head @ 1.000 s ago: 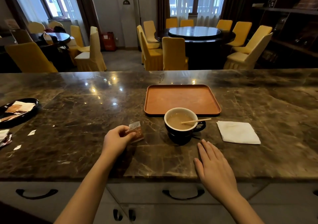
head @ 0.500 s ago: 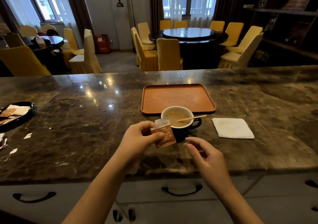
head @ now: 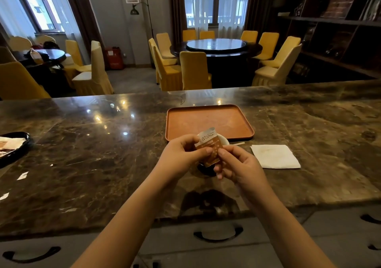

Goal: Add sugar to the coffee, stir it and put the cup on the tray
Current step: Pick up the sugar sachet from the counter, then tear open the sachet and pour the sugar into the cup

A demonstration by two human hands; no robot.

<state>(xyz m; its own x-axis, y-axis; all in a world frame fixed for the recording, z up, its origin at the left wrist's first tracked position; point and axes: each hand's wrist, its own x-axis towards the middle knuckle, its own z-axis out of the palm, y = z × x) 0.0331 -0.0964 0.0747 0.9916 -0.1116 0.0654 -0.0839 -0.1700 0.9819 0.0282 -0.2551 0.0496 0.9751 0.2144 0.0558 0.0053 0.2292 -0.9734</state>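
Your left hand (head: pixel 181 154) and your right hand (head: pixel 237 164) are both pinching one small sugar packet (head: pixel 209 150). Your left thumb and fingers hold its left side. Your right thumb and first finger hold its right edge, and your other right fingers are curled in under it. The packet is brown with a white top, and it stands almost upright, tipped a little to the right. Its top looks shut, but you cannot tell for sure.

You hold the packet just above the coffee cup (head: pixel 224 141). The cup sits on the marble counter (head: pixel 103 164). Your hands and the packet hide most of the cup. Only a bit of its white rim shows behind the packet, and a bit of its dark bottom shows below your fingers. You cannot see the coffee.

A thin wooden stir stick (head: pixel 239 143) pokes out from the cup to the right.

The orange tray (head: pixel 206 121) lies flat just behind the cup, nearly touching it. The cup is on the counter and not on the tray.

A folded white napkin (head: pixel 275 156) lies on the counter near the cup, on its right side.

Far to the left of the cup, at the edge of the view, sits a black dish (head: pixel 24 142) with papers in it. A few small white paper scraps (head: pixel 22 175) lie on the counter near that dish.
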